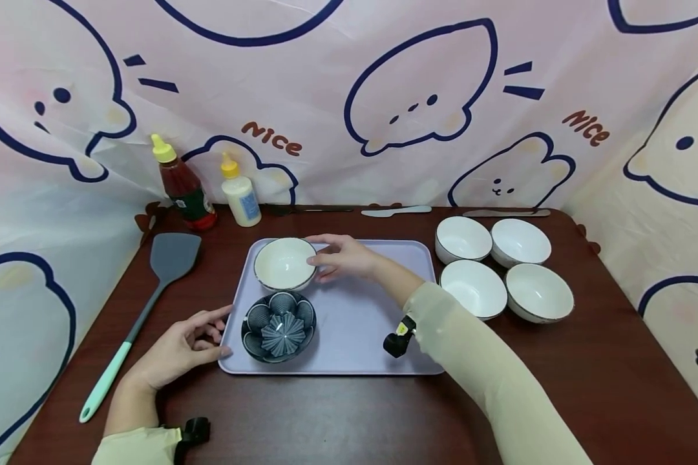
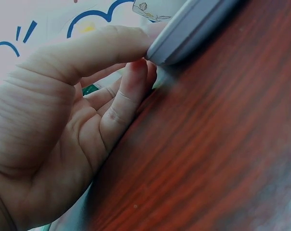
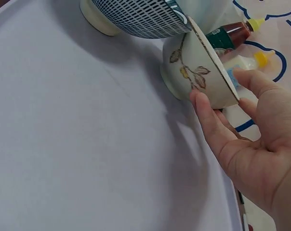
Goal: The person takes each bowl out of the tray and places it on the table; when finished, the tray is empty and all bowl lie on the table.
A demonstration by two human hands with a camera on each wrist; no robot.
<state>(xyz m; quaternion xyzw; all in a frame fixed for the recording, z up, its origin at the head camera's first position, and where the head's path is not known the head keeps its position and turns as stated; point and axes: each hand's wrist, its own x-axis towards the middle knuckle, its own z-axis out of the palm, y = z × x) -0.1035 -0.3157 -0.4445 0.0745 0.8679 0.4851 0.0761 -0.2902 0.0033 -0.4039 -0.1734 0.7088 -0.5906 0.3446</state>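
On the lavender tray [image 1: 372, 310] a white bowl [image 1: 284, 265] stands behind a dark blue patterned bowl [image 1: 280, 328]. My right hand [image 1: 349, 258] holds the white bowl by its right side, the thumb at the rim. The right wrist view shows a leaf pattern on this white bowl [image 3: 193, 72], with fingertips against its outer wall and the blue bowl [image 3: 140, 17] close by. With thumb and fingers my left hand [image 1: 180, 345] grips the tray's left edge. In the left wrist view the tray rim [image 2: 179, 33] meets the thumb and fingertips of the left hand [image 2: 63, 106].
Several white bowls [image 1: 474, 289] stand close together right of the tray. A grey spatula [image 1: 174, 255] with a mint handle lies at left. Behind it are a red sauce bottle [image 1: 186, 194] and a white bottle [image 1: 241, 197]. Knives [image 1: 397, 211] lie along the table's back edge.
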